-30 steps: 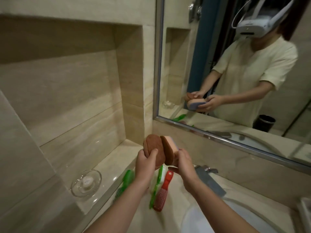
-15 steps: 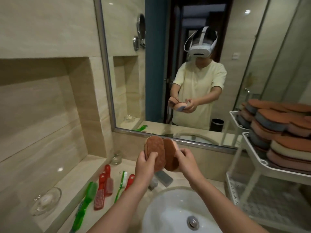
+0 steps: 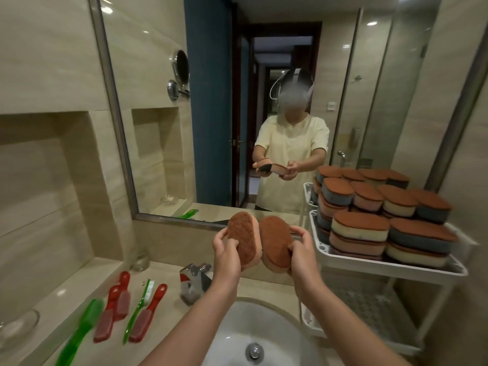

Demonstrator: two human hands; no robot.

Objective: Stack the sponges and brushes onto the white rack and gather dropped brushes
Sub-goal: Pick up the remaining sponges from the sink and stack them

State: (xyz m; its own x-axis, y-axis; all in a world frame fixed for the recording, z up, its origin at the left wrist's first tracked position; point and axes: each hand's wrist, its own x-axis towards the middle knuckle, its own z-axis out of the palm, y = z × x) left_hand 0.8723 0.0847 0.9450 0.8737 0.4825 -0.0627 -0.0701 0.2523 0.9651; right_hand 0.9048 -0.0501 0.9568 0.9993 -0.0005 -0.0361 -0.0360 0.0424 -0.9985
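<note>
My left hand (image 3: 225,249) grips a pink sponge with a brown scouring face (image 3: 244,237), held upright above the basin. Beside it my right hand (image 3: 301,250) grips a second brown-faced sponge (image 3: 276,241); the two sponges almost touch. To the right stands the white rack (image 3: 390,268), its top shelf piled with several stacked sponges (image 3: 380,212). Its lower shelf (image 3: 369,302) holds nothing that I can see. On the counter at the left lie red brushes (image 3: 148,313) (image 3: 116,306) and green brushes (image 3: 79,331) (image 3: 138,307).
A white basin (image 3: 253,336) with a metal drain sits below my arms, a chrome tap (image 3: 194,282) behind it. A glass dish (image 3: 15,326) rests at the far left and a small glass (image 3: 140,260) by the wall niche. The mirror (image 3: 237,101) reflects a person.
The view has swung right, bringing the whole rack and its sponge pile into sight. Both hands still hold their sponges, now slightly apart and nearer the rack.
</note>
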